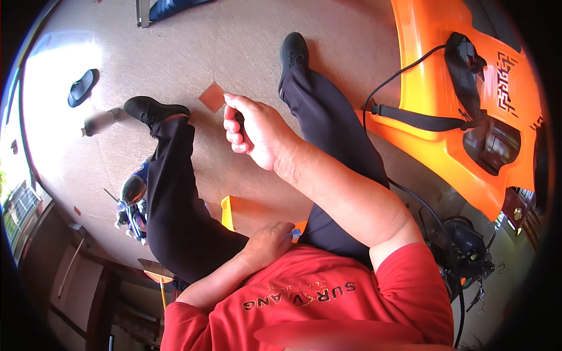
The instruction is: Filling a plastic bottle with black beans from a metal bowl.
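Observation:
My right hand (250,131) is raised over the floor between my legs. Its fingers curl around a small black object (239,120); most of it is hidden in the fist, and I cannot tell its kind. My left hand (272,239) lies low against my lap, just in front of the red shirt (325,289). An orange surface with a blue-and-white label (295,234) shows by its fingertips. Whether the fingers grip anything is hidden. Close beyond that hand, a yellow and orange piece (227,213) stands between my thighs.
To the right is a large orange moulded vehicle body (421,127) with a black strap (417,118) and a black cable (395,72). Dark machinery (465,245) lies below it. On the left are a black slipper (83,87), a blue-and-white toy (134,197) and a broom (159,276).

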A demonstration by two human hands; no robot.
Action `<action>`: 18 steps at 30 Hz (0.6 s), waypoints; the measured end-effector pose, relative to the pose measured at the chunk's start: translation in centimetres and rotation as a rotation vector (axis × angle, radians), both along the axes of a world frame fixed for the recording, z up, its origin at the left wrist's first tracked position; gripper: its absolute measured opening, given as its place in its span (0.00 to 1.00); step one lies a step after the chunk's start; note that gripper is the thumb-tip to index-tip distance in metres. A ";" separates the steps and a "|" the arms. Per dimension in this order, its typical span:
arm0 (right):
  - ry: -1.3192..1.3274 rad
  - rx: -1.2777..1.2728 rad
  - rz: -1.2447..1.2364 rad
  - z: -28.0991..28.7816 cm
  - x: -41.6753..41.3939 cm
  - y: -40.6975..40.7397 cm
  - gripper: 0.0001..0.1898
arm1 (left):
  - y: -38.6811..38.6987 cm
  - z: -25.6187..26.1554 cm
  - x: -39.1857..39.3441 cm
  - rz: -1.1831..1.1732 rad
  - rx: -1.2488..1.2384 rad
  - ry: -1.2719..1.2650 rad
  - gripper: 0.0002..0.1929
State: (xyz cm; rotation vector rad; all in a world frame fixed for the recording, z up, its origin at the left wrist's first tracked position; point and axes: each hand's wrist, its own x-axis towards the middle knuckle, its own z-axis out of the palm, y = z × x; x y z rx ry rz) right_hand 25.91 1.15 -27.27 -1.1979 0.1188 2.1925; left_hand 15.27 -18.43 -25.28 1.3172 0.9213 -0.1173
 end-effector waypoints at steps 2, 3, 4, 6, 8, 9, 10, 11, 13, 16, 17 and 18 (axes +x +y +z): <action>-0.002 0.010 0.000 0.3 -0.1 0.2 0.14 | -0.7 -0.9 0.1 0.027 0.013 0.061 0.14; -0.016 0.008 -0.007 0.5 -0.1 0.3 0.14 | -1.0 -1.5 0.3 0.049 0.015 0.109 0.13; 0.000 0.006 -0.012 0.5 -0.1 0.4 0.14 | -1.4 -2.3 0.2 0.058 0.034 0.109 0.13; 0.002 0.010 -0.018 0.4 -0.2 0.5 0.14 | -2.1 -3.9 -0.3 0.099 0.078 0.148 0.13; 0.020 -0.008 -0.044 0.0 -0.4 0.6 0.14 | -2.4 -4.6 -0.6 0.077 0.123 0.213 0.14; 0.030 0.001 -0.044 0.1 -0.5 0.6 0.13 | -2.7 -4.8 -0.7 0.044 0.140 0.279 0.15; 0.038 0.006 -0.043 0.0 -0.4 0.7 0.13 | -2.8 -5.0 -0.7 0.010 0.103 0.316 0.17; 0.047 0.009 -0.042 -0.1 -0.4 0.7 0.13 | -3.1 -5.5 -0.3 0.026 0.113 0.326 0.17; 0.014 -0.006 -0.058 0.4 -0.7 0.9 0.14 | -4.0 -6.8 0.9 -0.092 0.190 0.294 0.17; 0.017 0.003 -0.071 1.3 -0.7 1.3 0.14 | -4.1 -8.6 3.9 -0.232 0.130 0.292 0.19; 0.041 0.020 -0.072 2.0 -0.6 1.3 0.14 | -4.1 -9.3 4.3 -0.319 0.073 0.281 0.20; 0.081 0.040 -0.063 2.6 -0.7 1.4 0.14 | -6.9 -13.4 4.6 -0.300 0.076 0.293 0.20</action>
